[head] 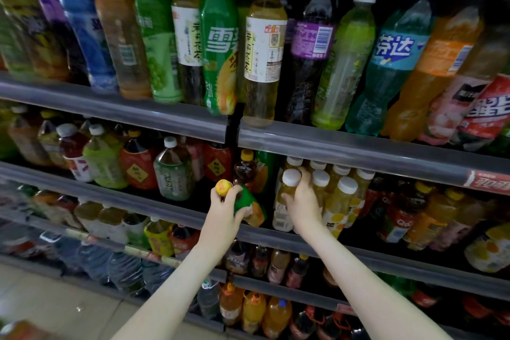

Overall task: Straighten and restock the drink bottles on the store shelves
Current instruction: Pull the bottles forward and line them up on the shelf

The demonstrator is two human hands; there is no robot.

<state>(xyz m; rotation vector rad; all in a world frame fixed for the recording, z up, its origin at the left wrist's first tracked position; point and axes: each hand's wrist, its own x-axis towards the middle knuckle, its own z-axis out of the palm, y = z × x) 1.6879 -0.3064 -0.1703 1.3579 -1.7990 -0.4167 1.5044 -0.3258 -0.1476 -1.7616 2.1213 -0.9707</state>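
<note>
芬达 on teal bottle [392, 63]; 雪 on tall green bottle [219, 63]; Qoo on red-label bottle [398, 222].

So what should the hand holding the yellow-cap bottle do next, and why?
Probably stand it upright on the shelf: the left hand holds the yellow-capped bottle tilted at the shelf edge, and the right hand grips a white-capped juice bottle beside it.
</note>
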